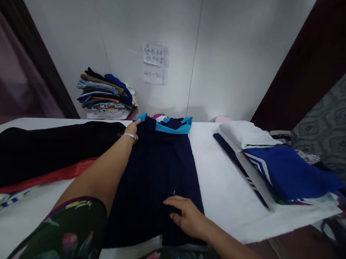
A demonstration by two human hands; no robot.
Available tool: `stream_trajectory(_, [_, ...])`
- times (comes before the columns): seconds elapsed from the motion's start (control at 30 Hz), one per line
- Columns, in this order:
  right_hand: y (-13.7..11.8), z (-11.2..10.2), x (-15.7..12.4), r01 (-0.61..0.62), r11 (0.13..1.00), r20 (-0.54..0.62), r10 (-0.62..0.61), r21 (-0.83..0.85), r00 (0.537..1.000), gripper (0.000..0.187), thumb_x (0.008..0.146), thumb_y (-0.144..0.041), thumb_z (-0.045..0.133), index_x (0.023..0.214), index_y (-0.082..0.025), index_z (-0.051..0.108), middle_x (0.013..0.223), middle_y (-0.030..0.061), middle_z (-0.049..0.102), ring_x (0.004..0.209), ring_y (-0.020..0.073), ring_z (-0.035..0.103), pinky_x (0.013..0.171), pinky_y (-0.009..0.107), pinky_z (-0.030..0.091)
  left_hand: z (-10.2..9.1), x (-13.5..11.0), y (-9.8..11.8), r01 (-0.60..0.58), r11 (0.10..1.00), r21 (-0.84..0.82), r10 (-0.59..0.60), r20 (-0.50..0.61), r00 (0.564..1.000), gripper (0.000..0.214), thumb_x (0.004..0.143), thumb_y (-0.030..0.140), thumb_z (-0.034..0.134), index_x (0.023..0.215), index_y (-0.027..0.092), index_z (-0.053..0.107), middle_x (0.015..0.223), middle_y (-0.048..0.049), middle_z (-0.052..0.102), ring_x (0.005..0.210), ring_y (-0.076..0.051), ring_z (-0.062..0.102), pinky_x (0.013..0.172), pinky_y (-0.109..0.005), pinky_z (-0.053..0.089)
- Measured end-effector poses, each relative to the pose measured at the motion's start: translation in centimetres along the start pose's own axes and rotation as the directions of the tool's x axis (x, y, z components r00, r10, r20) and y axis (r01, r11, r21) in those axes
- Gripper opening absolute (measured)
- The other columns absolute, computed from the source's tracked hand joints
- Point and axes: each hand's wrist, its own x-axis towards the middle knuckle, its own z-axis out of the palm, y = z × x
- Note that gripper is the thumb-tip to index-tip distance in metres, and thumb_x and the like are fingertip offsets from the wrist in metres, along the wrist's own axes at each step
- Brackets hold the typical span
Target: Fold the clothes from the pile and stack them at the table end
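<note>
A dark navy garment with light-blue trim lies lengthwise on the white table in front of me, its trimmed end at the far side. My left hand, with a silver bracelet at the wrist, grips the far left corner of the garment beside the blue trim. Some of its fingers are hidden. Over the near right part of the garment is my right hand, fingers curved and thumb apart, with nothing held. A small light mark shows on the cloth just beyond those fingers.
Black clothing and a red piece lie at left. A folded clothes stack stands against the wall. At right are a white folded item, blue clothing and a dark striped piece. Paper notes hang on the wall.
</note>
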Motion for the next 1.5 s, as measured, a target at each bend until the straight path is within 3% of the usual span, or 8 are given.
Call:
stream_trajectory(0.13, [0.0, 0.9, 0.4, -0.037, 0.999, 0.083, 0.037, -0.001, 0.996, 0.048, 0.075, -0.015, 0.063, 0.122, -0.023, 0.061, 0.126, 0.0069, 0.058, 0.112, 0.0195, 0.057, 0.100, 0.034, 0.043, -0.7, -0.3, -0.6, 0.143, 0.989, -0.045, -0.137, 0.128, 0.982, 0.065, 0.082, 0.070, 0.034, 0.105, 0.018, 0.063, 0.096, -0.0116, 0.070, 0.084, -0.023, 0.066, 0.078, -0.040, 0.052])
stream_trajectory(0.27, [-0.1, 1.1, -0.3, -0.051, 0.998, 0.164, 0.042, 0.048, 0.986, 0.049, 0.076, -0.028, 0.067, 0.124, -0.025, 0.058, 0.123, 0.0063, 0.060, 0.093, 0.0167, 0.063, 0.081, 0.031, 0.053, -1.4, -2.5, -3.7, 0.333, 0.907, 0.258, -0.336, -0.034, 0.941, 0.071, 0.069, 0.076, 0.049, 0.102, 0.015, 0.062, 0.098, -0.0181, 0.068, 0.080, -0.027, 0.066, 0.069, -0.040, 0.052])
stream_trajectory(0.37, [-0.5, 0.5, -0.7, 0.075, 0.995, 0.100, -0.081, 0.062, 0.992, 0.035, 0.083, -0.027, 0.059, 0.117, -0.023, 0.063, 0.116, 0.0056, 0.064, 0.096, 0.0159, 0.062, 0.086, 0.031, 0.051, -0.9, -4.7, -6.1, 0.247, 0.878, 0.410, -0.248, -0.052, 0.967, 0.073, 0.066, 0.081, 0.046, 0.085, 0.013, 0.063, 0.087, -0.0179, 0.069, 0.069, -0.024, 0.064, 0.059, -0.032, 0.051])
stream_trajectory(0.5, [0.0, -0.7, 0.2, 0.216, 0.956, -0.106, -0.240, -0.197, 0.965, 0.032, 0.089, -0.022, 0.047, 0.117, -0.022, 0.062, 0.121, 0.0084, 0.061, 0.118, 0.0186, 0.052, 0.103, 0.039, 0.041, 1.6, -7.7, -7.9, 0.038, 0.825, 0.564, -0.170, 0.184, 0.968, 0.073, 0.072, 0.081, 0.032, 0.077, 0.016, 0.062, 0.079, -0.0132, 0.070, 0.060, -0.018, 0.061, 0.051, -0.024, 0.045])
stream_trajectory(0.73, [3.2, -0.3, 1.5, -0.013, 0.788, 0.063, 0.066, -0.616, 0.996, 0.058, 0.088, -0.040, 0.050, 0.140, -0.016, 0.040, 0.151, 0.0145, 0.028, 0.141, 0.0313, 0.016, 0.112, 0.057, 0.014, 5.7, -10.5, -10.2, -0.111, 0.638, 0.762, -0.216, 0.316, 0.924, 0.037, 0.061, 0.053, 0.074, 0.070, 0.018, 0.065, 0.094, -0.0130, 0.071, 0.096, -0.029, 0.063, 0.078, -0.033, 0.047])
stream_trajectory(0.9, [3.2, 0.3, 1.3, -0.012, 0.765, 0.059, 0.066, -0.644, 0.996, 0.057, 0.090, -0.039, 0.047, 0.141, -0.014, 0.039, 0.152, 0.0143, 0.025, 0.141, 0.0309, 0.014, 0.113, 0.054, 0.012, 7.0, -10.2, -11.1, -0.159, 0.457, 0.875, -0.205, 0.278, 0.938, 0.025, 0.066, 0.033, 0.074, 0.083, 0.016, 0.066, 0.111, -0.0198, 0.065, 0.112, -0.035, 0.056, 0.089, -0.039, 0.042])
stream_trajectory(1.33, [1.6, -0.6, 1.2, 0.042, 0.870, 0.206, 0.069, -0.492, 0.976, 0.054, 0.089, -0.045, 0.048, 0.139, -0.024, 0.042, 0.152, 0.0101, 0.027, 0.142, 0.0277, 0.013, 0.113, 0.054, 0.007, 6.0, -8.8, -11.1, -0.217, 0.213, 0.953, -0.168, 0.255, 0.952, 0.023, 0.088, 0.035, 0.048, 0.095, 0.021, 0.065, 0.108, -0.0113, 0.068, 0.104, -0.024, 0.062, 0.081, -0.031, 0.047])
stream_trajectory(1.5, [1.5, -2.3, 2.4, 0.041, 0.827, 0.084, 0.008, -0.561, 0.996, 0.053, 0.091, -0.043, 0.046, 0.140, -0.025, 0.040, 0.154, 0.0075, 0.023, 0.143, 0.0245, 0.009, 0.114, 0.051, 0.005, 5.7, -8.9, -11.2, -0.262, 0.149, 0.953, -0.149, 0.284, 0.947, 0.029, 0.091, 0.033, 0.041, 0.099, 0.020, 0.065, 0.108, -0.0119, 0.068, 0.104, -0.023, 0.062, 0.083, -0.032, 0.047])
